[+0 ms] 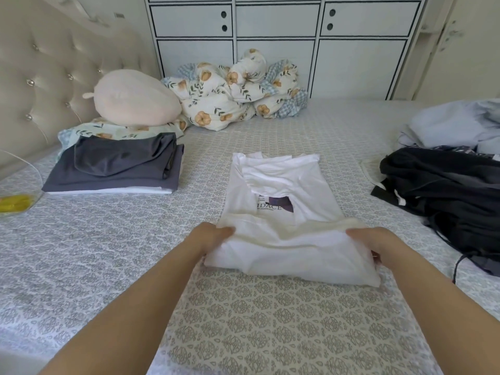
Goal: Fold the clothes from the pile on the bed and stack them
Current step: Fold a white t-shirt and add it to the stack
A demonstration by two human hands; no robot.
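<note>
Far left, a yellow object (15, 203) cut off by the frame edge; identity unclear. Beside it a folded stack (113, 169) of dark grey garments on a white one, on the grey patterned bed (108, 253). Left hand (213, 235) grips the near left edge of a white cotton T-shirt (284, 212) with a dark printed chest graphic. Shirt lies mid-bed, sleeves folded inward, lower hem doubled up toward the print; lettering partly covered. Right hand (374, 243) grips the near right edge, fingertips buried in cloth. Far right, an unfolded pile (446, 190) of black and pale blue clothes, cut off at the frame.
</note>
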